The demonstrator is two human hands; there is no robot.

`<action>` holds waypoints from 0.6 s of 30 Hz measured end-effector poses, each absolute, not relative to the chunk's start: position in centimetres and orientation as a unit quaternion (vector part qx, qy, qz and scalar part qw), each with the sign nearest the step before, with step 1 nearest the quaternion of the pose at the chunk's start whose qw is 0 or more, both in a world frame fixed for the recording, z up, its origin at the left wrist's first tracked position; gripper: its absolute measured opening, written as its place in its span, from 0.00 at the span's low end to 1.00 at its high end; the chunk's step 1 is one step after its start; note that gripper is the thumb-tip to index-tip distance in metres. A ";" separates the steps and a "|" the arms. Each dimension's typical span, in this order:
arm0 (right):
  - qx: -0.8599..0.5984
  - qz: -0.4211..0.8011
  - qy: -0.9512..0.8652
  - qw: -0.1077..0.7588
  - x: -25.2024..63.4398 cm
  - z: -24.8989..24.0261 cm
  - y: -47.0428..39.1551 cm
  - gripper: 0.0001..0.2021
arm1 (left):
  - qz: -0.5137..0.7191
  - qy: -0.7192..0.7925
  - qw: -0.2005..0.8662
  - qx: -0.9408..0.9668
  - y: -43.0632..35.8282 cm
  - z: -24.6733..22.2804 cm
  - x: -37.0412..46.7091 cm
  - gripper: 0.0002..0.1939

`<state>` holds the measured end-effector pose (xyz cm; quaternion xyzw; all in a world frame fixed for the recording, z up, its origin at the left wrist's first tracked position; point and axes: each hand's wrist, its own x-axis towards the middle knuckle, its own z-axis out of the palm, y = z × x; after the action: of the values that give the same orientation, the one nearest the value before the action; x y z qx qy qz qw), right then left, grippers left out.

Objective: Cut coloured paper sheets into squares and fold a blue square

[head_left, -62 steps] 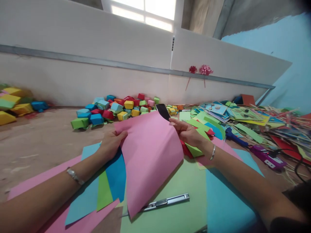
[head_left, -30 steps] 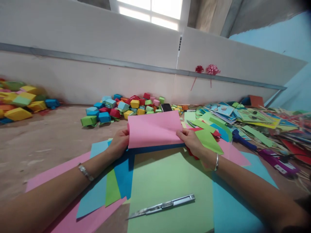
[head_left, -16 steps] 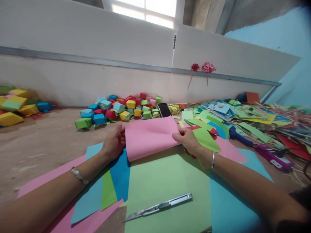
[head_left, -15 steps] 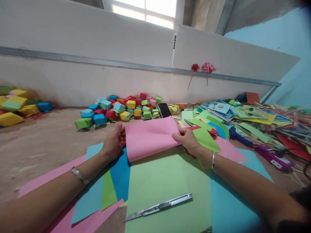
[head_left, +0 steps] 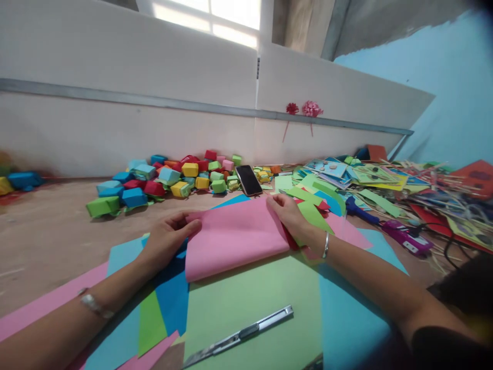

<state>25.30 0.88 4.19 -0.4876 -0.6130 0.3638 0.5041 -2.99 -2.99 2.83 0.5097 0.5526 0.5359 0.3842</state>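
Observation:
Between both hands is a folded sheet of pink paper, its rounded fold on the side nearest me. My left hand pinches its far left corner, thumb on top. At the far right corner, my right hand grips the edge between thumb and fingers. Beneath it lies a pale green sheet. On that sheet rests a metal utility knife, blade towards the lower left. Blue paper and a light blue sheet lie left of the green one, with another light blue sheet on the right.
A phone lies beyond the pink paper, beside a heap of small coloured paper boxes. Paper scraps, cards and sticks are piled at the right. Nearby are a purple power strip and a dark blue tool.
The pink paper has come lower and nearer me. My left thumb now presses on its top, and my right hand has shifted to the far corner. The view has turned slightly right.

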 end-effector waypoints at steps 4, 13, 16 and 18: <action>-0.481 0.347 -0.620 0.514 25.4 4.3 0.9 0.13 | 0.519 0.557 0.378 0.528 -3.2 3.0 -2.8 0.22; -0.471 0.317 -0.641 0.516 25.3 4.2 0.8 0.13 | 0.525 0.591 0.318 0.524 -3.0 3.2 -2.9 0.22; -0.476 0.304 -0.642 0.518 25.4 4.1 0.9 0.13 | 0.520 0.591 0.316 0.530 -3.0 3.4 -2.8 0.24; -0.480 0.294 -0.642 0.521 25.5 4.0 1.1 0.13 | 0.517 0.589 0.317 0.535 -3.0 3.5 -2.7 0.25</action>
<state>25.47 1.09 4.04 -0.4797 -0.6421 0.2941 0.5206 -2.74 -3.03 3.51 0.5350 0.5889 0.5165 0.3166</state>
